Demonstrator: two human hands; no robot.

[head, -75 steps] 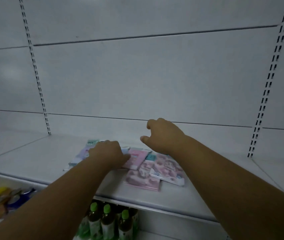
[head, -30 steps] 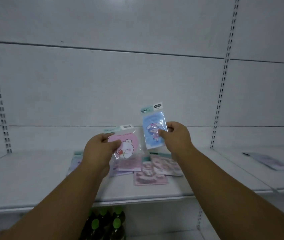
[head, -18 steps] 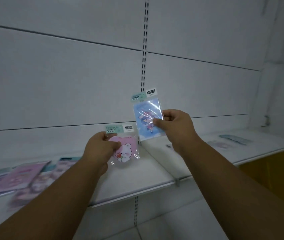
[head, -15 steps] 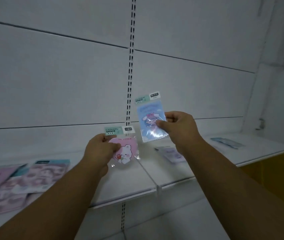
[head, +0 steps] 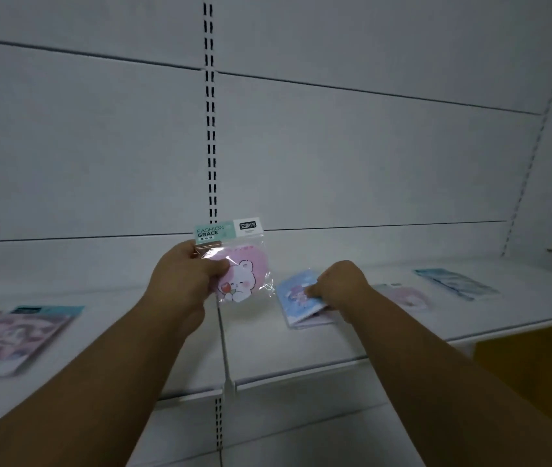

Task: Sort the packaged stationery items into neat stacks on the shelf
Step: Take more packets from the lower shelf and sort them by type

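- Around us: a white shelf (head: pixel 301 352), blurred pink packs (head: pixel 15 335) lying far left, and a pale pack (head: pixel 406 294) and a blue-striped pack (head: pixel 456 284) lying to the right.
- Nothing blocks our reach.
- Our left hand (head: pixel 183 281) pinches the pink bear pack (head: pixel 241 267) upright above the shelf; it is clear plastic with a teal header.
- Our right hand (head: pixel 338 288) grips the blue pack (head: pixel 298 298), pressed low onto a small stack on the shelf.

A pink bear packet (head: pixel 241 271), clear-wrapped with a teal header, is held upright above the shelf (head: pixel 301 352). Right of it, a blue packet (head: pixel 296 298) lies tilted on a flat packet.
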